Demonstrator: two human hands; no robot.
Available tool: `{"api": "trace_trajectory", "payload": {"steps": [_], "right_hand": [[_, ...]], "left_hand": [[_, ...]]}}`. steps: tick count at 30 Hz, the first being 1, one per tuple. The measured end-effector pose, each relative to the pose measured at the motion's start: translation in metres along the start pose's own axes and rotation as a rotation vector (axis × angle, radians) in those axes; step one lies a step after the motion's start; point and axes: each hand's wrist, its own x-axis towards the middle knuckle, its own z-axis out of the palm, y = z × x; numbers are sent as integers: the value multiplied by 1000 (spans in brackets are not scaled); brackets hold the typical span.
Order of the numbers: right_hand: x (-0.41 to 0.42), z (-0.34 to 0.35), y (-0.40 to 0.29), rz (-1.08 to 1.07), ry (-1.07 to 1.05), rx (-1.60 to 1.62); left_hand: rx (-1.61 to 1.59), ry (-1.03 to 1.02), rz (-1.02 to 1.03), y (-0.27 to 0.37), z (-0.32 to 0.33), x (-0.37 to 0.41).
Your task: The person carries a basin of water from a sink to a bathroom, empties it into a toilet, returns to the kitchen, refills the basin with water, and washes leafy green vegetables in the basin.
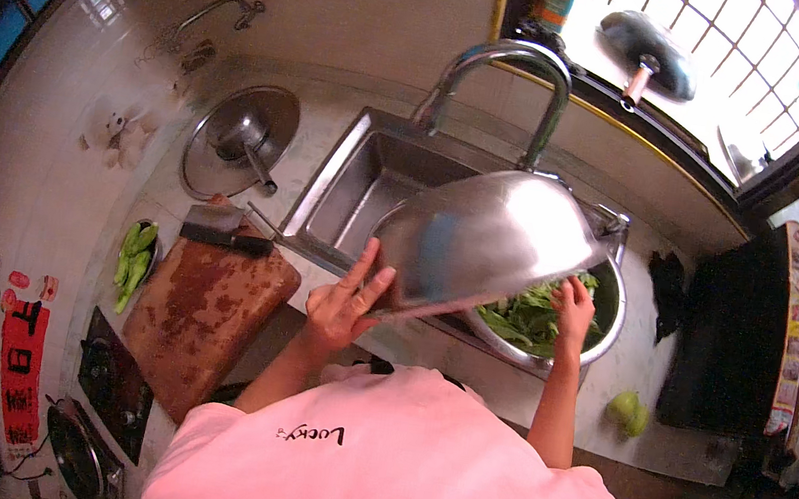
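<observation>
A large stainless steel basin [499, 240] is tipped on its side above the sink, its rounded underside facing up and away from me. My left hand [347, 303] grips its left rim, with two fingers spread over the outside. Below it on the right, a second steel basin [617, 320] contains leafy green vegetables [526, 323]. My right hand [573, 310] reaches over these greens, fingers bent, close to the tilted basin's right edge. Whether those fingers grip leaves or the rim is unclear. The tilted basin hides part of the greens and sink.
Behind the basins, a chrome faucet [502, 47] arches over the steel sink [347, 189]. To the left, a cleaver [224, 230] lies on a wooden cutting board [209, 315], near a pot lid [239, 141] and green peppers [135, 260]. Two green fruits [626, 413] sit on the right counter.
</observation>
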Motion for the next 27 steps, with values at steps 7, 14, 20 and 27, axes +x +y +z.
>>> {"api": "trace_trajectory", "payload": {"steps": [7,14,20,27], "right_hand": [[-3,3,15,-77,82,-79],[-8,8,14,-126,186,-156],[-32,-1,17,-211,336,-291],[-62,-12,7,-197,653,-784]], "left_hand": [[-92,424,-1072,-30,-12,-79],[-570,763,-1588,-105,-26,-130],[-573,659,-1687,-191,-14,-88],[-578,772,-1804,-324,54,-61]]}}
